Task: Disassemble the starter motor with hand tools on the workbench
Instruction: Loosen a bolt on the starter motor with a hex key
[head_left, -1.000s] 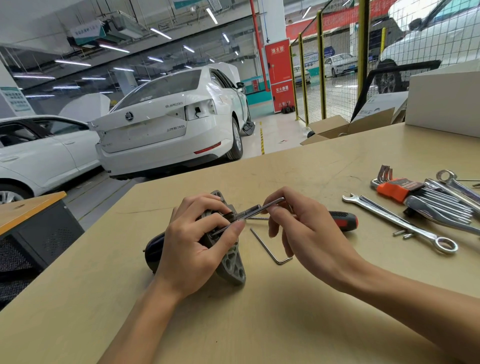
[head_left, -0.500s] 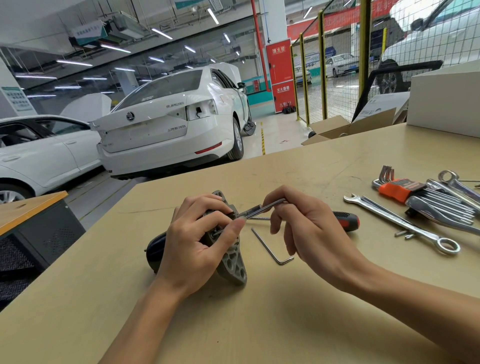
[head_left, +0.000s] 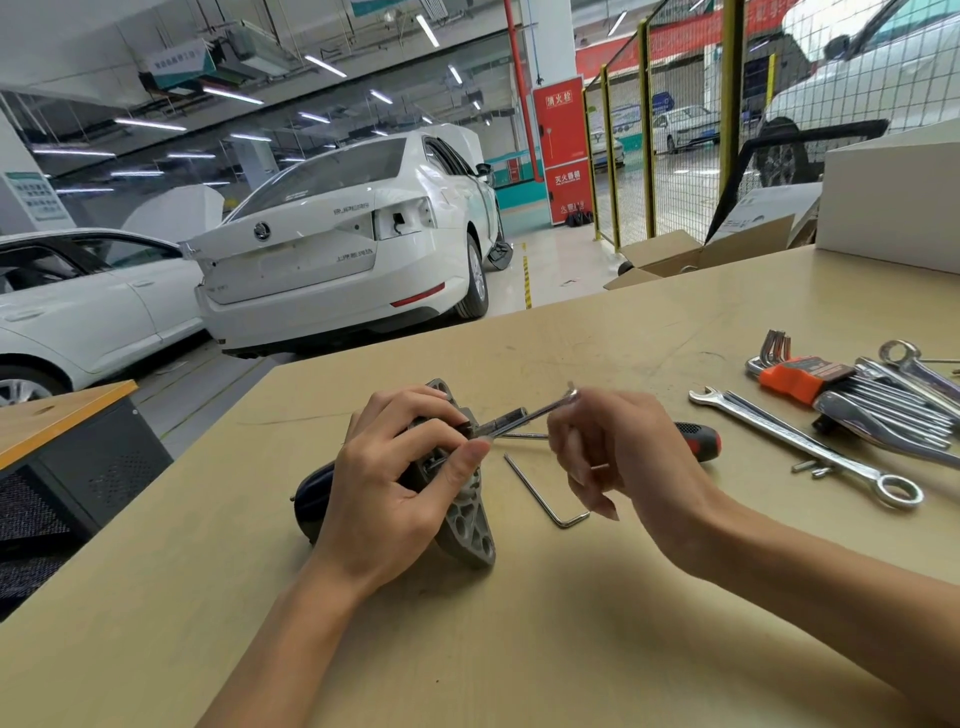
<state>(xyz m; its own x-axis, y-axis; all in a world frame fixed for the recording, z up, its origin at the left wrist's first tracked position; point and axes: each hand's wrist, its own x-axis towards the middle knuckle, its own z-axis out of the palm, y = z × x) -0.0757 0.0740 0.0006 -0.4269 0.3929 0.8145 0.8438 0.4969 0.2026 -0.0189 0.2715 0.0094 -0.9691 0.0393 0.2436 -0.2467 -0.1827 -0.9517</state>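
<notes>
The motor (head_left: 457, 493) lies on the bench (head_left: 571, 623) in the centre of the frame, dark body to the left and the grey flange facing lower right. I have my left hand (head_left: 395, 483) curled over it, fingers on top and thumb pressed along the flange face, so the casing cannot roll while I turn a fastener. My right hand (head_left: 623, 457), just right of centre, pinches the far end of a thin wrench (head_left: 535, 415) between thumb and forefinger; the other fingers hang loosely curled. The hand is blurred, so I cannot tell exactly how the pinch sits. The wrench slants down to the left to the motor's nose, where its head meets a fastener just beside my left thumb. I judge that I grip it at the tip for leverage.

A hex key (head_left: 545, 493) lies flat between the hands, near enough to take next. A screwdriver (head_left: 698, 441) with a red and black handle lies behind my right hand. At the right edge lie a spanner (head_left: 810, 447), the key set (head_left: 810, 376) in its orange holder and more wrenches, well apart from the work.
</notes>
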